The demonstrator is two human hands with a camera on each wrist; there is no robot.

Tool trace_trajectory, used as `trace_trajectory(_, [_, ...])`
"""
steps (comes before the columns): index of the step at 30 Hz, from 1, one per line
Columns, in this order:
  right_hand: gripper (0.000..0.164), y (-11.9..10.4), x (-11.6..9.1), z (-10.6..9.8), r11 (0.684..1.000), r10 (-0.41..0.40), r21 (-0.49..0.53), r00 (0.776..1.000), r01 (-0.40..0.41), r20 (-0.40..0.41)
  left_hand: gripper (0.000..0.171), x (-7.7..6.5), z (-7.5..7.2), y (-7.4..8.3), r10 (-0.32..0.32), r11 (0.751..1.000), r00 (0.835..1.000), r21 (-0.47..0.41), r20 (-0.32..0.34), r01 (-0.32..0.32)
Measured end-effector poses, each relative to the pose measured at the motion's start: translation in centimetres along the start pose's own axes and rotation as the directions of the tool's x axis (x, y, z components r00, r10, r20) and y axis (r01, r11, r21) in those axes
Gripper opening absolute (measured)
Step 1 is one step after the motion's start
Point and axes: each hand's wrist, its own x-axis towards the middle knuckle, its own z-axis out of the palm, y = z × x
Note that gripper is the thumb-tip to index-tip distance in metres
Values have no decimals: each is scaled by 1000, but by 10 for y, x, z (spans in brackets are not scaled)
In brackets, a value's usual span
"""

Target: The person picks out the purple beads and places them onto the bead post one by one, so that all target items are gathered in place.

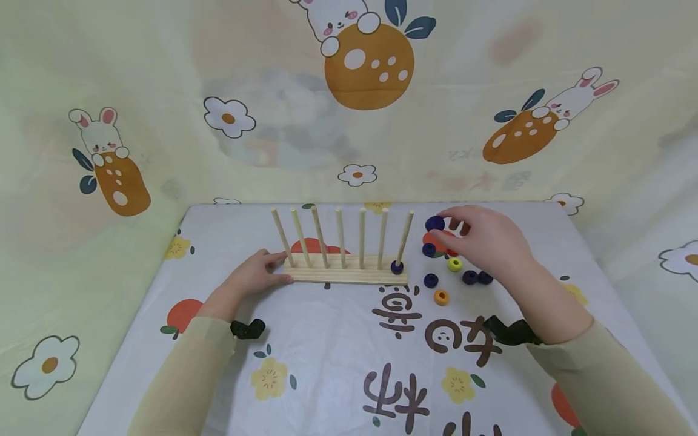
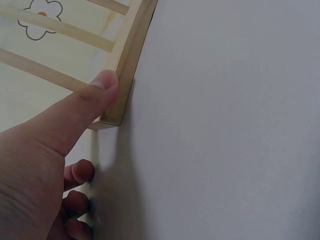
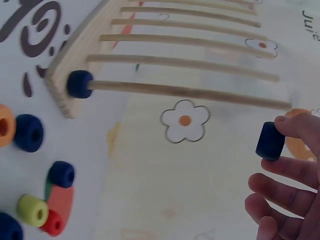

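Observation:
A wooden peg rack with several upright pegs in a row stands toward the back of the table. One dark blue bead sits at the foot of its rightmost peg. My left hand grips the rack's left end, the thumb pressed on the base's front side in the left wrist view and the index finger behind it. Between thumb and index finger, my right hand pinches another dark blue bead. That bead is held in the air, right of the rightmost peg and near the height of its tip.
Loose beads lie on the table right of the rack: several dark blue ones, a yellow-green bead, an orange bead and a red bead. A patterned cloth hangs behind the table.

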Motion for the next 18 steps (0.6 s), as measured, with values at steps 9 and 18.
trace_trajectory(9, [55, -24, 5, -17, 1000, -25, 11, 999, 25, -25, 85, 1, 3, -6, 4, 1000, 1000, -7, -11, -4])
trace_trajectory(18, [50, -35, 9, -22, 999, -34, 1, 998, 34, -54, 84, -1, 2, -2, -11, 1000, 1000, -6, -2, 11])
